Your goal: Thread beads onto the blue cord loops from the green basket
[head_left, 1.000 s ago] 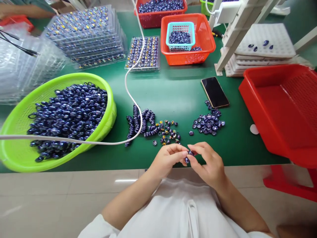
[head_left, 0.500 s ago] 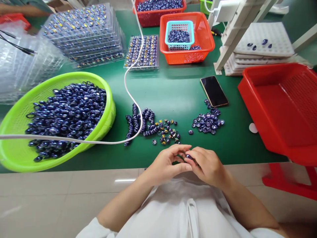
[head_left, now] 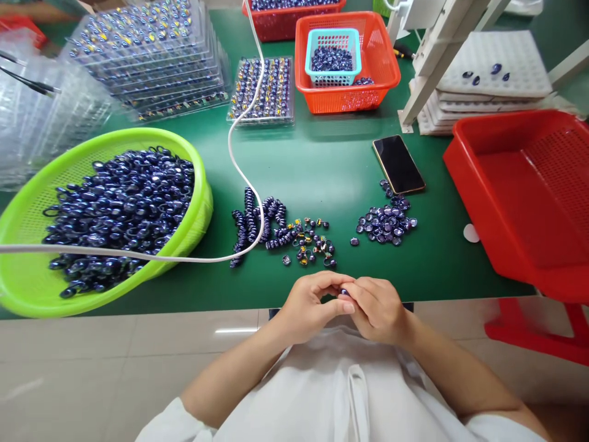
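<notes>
At the table's front edge, my left hand (head_left: 309,308) and my right hand (head_left: 378,308) meet, fingertips pinched together around a small shiny dark blue piece (head_left: 344,293). Fingers cover most of it, so its full shape is hidden. Just beyond my left hand lie loose small rings and pieces (head_left: 313,242), some with gold colour. Left of them, dark rings are lined up in rows (head_left: 249,215). A pile of dark oval caps (head_left: 386,224) lies beyond my right hand, with a single cap (head_left: 354,242) apart from it.
A green basket (head_left: 204,184) heaped with dark rings stands left. A white cable (head_left: 234,153) crosses the table. Farther back are stacked clear trays (head_left: 184,92), a filled tray (head_left: 261,92) and an orange basket (head_left: 347,100). At right are a phone (head_left: 399,164) and a red bin (head_left: 483,215).
My hands have drawn slightly closer together, and the fingers now cover more of the dark blue piece. The whole view has shifted a little.
</notes>
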